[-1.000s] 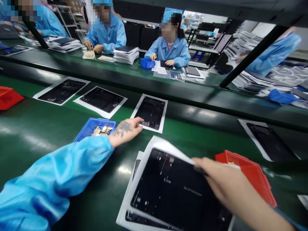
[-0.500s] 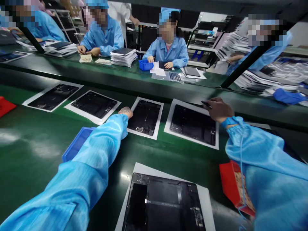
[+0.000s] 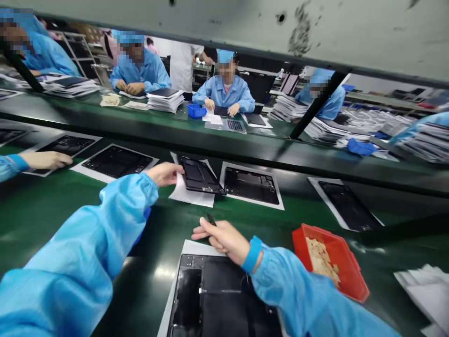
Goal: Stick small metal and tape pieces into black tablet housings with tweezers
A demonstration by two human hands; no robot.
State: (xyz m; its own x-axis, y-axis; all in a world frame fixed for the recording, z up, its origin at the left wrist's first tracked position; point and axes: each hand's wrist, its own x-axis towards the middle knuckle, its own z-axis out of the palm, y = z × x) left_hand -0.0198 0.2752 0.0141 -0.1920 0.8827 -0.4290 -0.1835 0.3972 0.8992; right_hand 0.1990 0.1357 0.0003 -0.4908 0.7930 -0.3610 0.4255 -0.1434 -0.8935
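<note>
My left hand (image 3: 165,174) pinches the left edge of a black tablet panel (image 3: 200,175), which is tilted up off its white sheet (image 3: 185,193). Over the top edge of the nearest tablet panel (image 3: 224,292), my right hand (image 3: 224,238) holds a slim dark tool (image 3: 211,220) between thumb and fingers. That nearest panel lies on white paper, its inner parts facing up; my right hand and sleeve cover its upper right part. Another panel (image 3: 250,185) lies on its sheet just right of the lifted one.
A red bin (image 3: 354,276) with beige pieces stands at the right. More panels (image 3: 117,161) lie along the green bench (image 3: 31,229). Another person's hand (image 3: 49,160) is at the far left. A grey beam (image 3: 224,28) crosses overhead. Coworkers sit opposite.
My left hand has taken hold of the middle panel and raised it. My right hand has moved from the back right panel down to above the nearest one. The view has shifted.
</note>
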